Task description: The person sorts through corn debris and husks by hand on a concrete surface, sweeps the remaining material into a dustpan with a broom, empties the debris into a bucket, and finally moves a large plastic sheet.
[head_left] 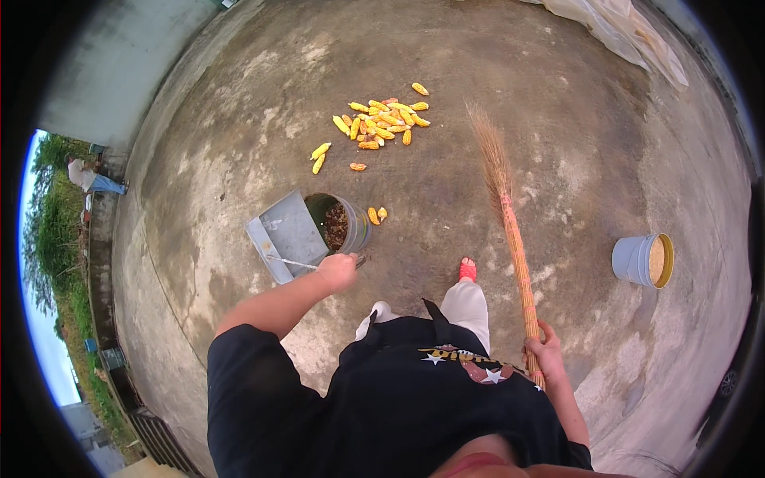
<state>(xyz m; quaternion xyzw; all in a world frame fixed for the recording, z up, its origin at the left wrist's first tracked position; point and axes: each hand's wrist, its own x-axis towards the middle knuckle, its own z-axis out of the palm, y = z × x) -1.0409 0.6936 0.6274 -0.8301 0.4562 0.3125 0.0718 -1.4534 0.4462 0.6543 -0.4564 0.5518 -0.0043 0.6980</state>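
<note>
Black T-shirt (358, 422) nearest the lens, soft fabric, chest print of gold lettering and white stars. Rough, stained concrete floor (558, 95) under everything. Wrinkled translucent sheet (621, 28) lies far beyond the round bin (358, 228), off to its right. Straw broom (515, 247), fanned fibre head, long bundled handle: right of bin, right hand (547, 350) wrapped around the handle's near end. Grey dustpan (283, 231), flat with raised edges: at bin's left side, left hand (338, 272) closed on its thin handle; can't tell if pan touches rim. Bin holds loose brown debris (336, 227). Blue-grey pail (629, 259) of tan grain (657, 260), well right of bin. Knobbly yellow-orange corn cobs (385, 133) heaped beyond bin; two clutter the floor just right of it.
</note>
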